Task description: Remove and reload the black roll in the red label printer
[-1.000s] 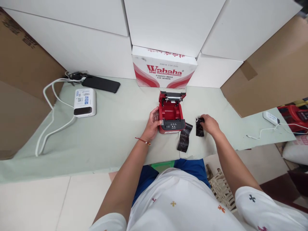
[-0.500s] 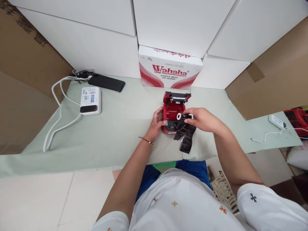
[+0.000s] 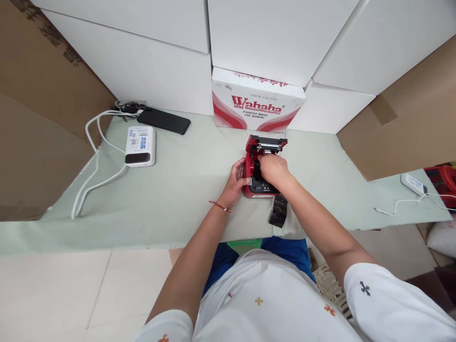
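Observation:
A small red printer (image 3: 262, 147) stands on the pale green cloth (image 3: 185, 190) with its lid tipped back. My left hand (image 3: 238, 181) grips the printer's left side. My right hand (image 3: 271, 167) reaches down into the open bay, fingers curled over the dark label roll, which is mostly hidden under the hand. A strip of dark labels (image 3: 278, 211) trails from the printer's front over the cloth toward me.
A white charger box (image 3: 140, 145) with a white cable (image 3: 93, 156) and a black phone (image 3: 164, 121) lie at the left. A red-and-white Wahaha carton (image 3: 257, 103) stands behind the printer among white boxes. Brown cardboard flanks both sides. A white remote (image 3: 412, 183) lies far right.
My right hand lifted the label roll from the cloth at the right, carried it left over the printer and lowered it into the open bay. My left hand stayed on the printer.

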`<state>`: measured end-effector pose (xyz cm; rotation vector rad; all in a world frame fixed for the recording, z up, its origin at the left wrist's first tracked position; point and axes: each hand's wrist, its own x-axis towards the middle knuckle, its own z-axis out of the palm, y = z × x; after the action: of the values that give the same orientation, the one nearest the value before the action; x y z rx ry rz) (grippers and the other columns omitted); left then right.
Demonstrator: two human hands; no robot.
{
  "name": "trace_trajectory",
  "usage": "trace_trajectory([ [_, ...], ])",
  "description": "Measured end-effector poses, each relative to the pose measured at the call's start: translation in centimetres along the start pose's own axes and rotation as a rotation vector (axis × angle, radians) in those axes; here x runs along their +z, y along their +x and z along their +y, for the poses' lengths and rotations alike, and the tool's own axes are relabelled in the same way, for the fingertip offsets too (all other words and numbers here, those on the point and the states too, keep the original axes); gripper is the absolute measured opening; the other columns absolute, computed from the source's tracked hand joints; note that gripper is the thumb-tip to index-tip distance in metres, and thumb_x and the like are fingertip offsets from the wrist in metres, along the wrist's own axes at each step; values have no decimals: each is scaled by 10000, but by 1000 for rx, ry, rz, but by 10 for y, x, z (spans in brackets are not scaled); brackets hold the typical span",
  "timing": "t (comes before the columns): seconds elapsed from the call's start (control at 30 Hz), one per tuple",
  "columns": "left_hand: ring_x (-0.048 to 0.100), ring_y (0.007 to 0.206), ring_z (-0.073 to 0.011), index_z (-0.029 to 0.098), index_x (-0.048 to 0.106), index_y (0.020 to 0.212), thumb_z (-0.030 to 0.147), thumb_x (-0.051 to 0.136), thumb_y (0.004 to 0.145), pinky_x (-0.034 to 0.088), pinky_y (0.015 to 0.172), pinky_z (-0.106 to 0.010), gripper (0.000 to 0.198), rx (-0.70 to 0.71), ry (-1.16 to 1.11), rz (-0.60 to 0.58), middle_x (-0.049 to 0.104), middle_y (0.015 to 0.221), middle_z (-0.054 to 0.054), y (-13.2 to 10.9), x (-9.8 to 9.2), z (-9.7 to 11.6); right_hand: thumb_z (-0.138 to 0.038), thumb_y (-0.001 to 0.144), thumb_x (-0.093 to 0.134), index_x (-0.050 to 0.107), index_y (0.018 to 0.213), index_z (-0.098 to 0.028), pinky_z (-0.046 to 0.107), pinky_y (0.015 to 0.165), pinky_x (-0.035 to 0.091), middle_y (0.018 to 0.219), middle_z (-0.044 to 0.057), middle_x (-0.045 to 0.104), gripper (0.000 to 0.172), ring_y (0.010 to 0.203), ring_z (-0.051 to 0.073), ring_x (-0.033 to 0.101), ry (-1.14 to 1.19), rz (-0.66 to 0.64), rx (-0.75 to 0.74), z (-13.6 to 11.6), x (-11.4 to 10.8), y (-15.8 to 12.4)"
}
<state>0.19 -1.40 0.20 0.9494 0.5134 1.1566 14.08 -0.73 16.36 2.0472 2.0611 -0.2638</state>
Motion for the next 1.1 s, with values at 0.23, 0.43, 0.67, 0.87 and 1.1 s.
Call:
trace_trajectory([
  [0.23, 396, 1610, -333, 279, 484, 1482, 517, 857, 790, 307, 1348, -561, 821, -25, 102, 50, 461, 1676, -134, -10, 4, 12, -218, 1035, 573, 731, 1327, -195, 443, 1066, 556, 1365, 138, 746, 333, 1212, 295, 703, 341, 226, -243, 19, 16, -27],
  [0.43, 438, 1566, -334, 287, 569, 1478, 390, 633, 1002, 320, 1329, -612, 491, 269, 761, 140, 524, 1620, -127, -50, 24, 53, -269, 1101, 489, 690, 1430, -212, 562, 1240, 463, 1514, 126, 684, 390, 1426, 289, 607, 448, 397, -439, 36, 60, -104],
  [0.67, 677, 1304, -301, 321, 645, 1477, 173, 558, 977, 483, 1168, -554, 528, 518, 1220, -134, 767, 1354, -91, -78, 52, 55, -246, 1101, 476, 696, 1434, -245, 548, 1252, 465, 1451, 110, 729, 399, 1397, 255, 648, 524, 448, -466, 41, 75, -128],
  [0.87, 682, 1287, -306, 322, 660, 1458, 144, 570, 955, 469, 1159, -569, 541, 560, 1290, -51, 767, 1360, -88, -82, 58, 46, -340, 1125, 393, 661, 1459, -250, 510, 1244, 451, 1523, 109, 676, 438, 1442, 256, 592, 565, 632, -229, 58, 29, -63],
  [1.1, 635, 1328, -334, 339, 583, 1542, 126, 549, 950, 426, 1180, -605, 630, 508, 1306, -83, 737, 1405, -99, -88, 60, 46, -387, 1107, 433, 642, 1481, -169, 510, 1236, 439, 1525, 145, 663, 481, 1411, 305, 584, 487, 589, -187, 63, 9, -2],
])
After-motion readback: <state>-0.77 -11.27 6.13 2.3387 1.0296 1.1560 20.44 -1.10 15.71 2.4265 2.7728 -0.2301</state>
